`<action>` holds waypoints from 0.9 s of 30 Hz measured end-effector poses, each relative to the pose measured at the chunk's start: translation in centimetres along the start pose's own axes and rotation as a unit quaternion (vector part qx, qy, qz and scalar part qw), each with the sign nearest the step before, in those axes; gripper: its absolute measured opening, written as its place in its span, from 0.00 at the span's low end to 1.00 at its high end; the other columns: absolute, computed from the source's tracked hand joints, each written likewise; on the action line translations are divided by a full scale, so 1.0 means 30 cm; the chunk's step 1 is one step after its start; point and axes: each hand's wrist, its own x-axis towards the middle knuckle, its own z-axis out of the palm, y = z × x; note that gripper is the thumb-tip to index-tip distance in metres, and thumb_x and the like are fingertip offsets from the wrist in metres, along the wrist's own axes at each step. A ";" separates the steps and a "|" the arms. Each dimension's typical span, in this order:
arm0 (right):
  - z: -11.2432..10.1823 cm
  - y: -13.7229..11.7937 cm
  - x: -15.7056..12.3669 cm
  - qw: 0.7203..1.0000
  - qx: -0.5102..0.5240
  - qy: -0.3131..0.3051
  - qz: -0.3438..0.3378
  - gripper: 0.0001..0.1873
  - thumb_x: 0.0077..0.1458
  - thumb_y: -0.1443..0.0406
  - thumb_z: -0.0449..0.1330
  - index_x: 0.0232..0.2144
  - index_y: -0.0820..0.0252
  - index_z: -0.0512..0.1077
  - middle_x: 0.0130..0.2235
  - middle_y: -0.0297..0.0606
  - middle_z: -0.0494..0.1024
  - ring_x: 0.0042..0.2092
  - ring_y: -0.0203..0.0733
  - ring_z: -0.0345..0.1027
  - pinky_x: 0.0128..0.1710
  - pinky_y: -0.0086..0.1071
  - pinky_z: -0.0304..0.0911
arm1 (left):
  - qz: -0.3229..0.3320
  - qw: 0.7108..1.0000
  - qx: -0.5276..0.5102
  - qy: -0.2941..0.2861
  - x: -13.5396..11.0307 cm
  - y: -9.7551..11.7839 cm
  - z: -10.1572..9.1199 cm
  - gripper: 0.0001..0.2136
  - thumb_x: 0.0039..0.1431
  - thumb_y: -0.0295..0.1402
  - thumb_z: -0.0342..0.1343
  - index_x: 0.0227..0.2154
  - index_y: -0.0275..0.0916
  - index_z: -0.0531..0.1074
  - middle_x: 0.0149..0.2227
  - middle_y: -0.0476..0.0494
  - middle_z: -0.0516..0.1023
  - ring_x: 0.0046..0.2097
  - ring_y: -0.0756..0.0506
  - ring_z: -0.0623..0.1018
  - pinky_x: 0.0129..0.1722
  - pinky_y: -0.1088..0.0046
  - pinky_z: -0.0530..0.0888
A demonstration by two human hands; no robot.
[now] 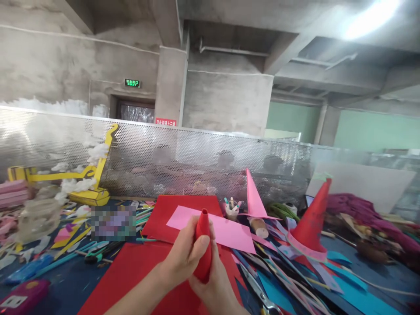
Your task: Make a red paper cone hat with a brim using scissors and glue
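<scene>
Head view, background: perforated silver metal screen (200, 159) behind dark-blue table (70, 280) | red rolled-paper cone (204, 266): tilted slightly, above flat red paper sheet (114, 275) | left hand (185, 249), right hand (216, 273): both wrapped around cone | progress, judged: rolling largely complete; seam fastening unconfirmed.

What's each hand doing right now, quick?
Left hand: closed, holding the rolled red paper cone.
Right hand: closed, holding the same cone.
</scene>
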 end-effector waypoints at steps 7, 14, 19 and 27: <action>0.009 -0.017 -0.004 0.999 -0.011 0.008 0.035 0.40 0.46 0.63 0.61 0.60 0.58 0.53 0.58 0.52 0.68 0.62 0.57 0.60 0.56 0.46 0.65 | -0.048 0.998 0.000 0.044 0.007 0.025 0.026 0.08 0.65 0.37 0.45 0.40 0.40 0.65 0.35 0.46 0.72 0.36 0.46 0.72 0.40 0.68 0.70; 0.011 -0.058 0.002 0.996 -0.010 0.001 0.090 0.34 0.44 0.65 0.62 0.53 0.57 0.54 0.49 0.50 0.75 0.48 0.55 0.74 0.43 0.43 0.71 | -0.064 0.995 0.008 0.082 0.025 0.052 0.028 0.09 0.67 0.40 0.45 0.40 0.40 0.64 0.36 0.45 0.75 0.38 0.46 0.74 0.41 0.68 0.70; 0.029 -0.073 0.004 0.989 -0.060 -0.007 0.135 0.32 0.44 0.63 0.63 0.50 0.55 0.55 0.45 0.49 0.76 0.47 0.58 0.74 0.42 0.44 0.69 | -0.076 0.993 -0.011 0.088 0.042 0.035 0.004 0.09 0.66 0.41 0.47 0.39 0.40 0.63 0.32 0.47 0.74 0.34 0.47 0.75 0.38 0.68 0.71; 0.002 -0.127 0.009 0.987 -0.044 -0.062 0.140 0.35 0.45 0.62 0.65 0.53 0.58 0.54 0.50 0.48 0.72 0.50 0.53 0.69 0.46 0.44 0.66 | -0.088 0.984 -0.101 0.115 0.066 0.025 -0.029 0.12 0.64 0.43 0.51 0.38 0.38 0.64 0.32 0.49 0.72 0.31 0.51 0.75 0.30 0.74 0.73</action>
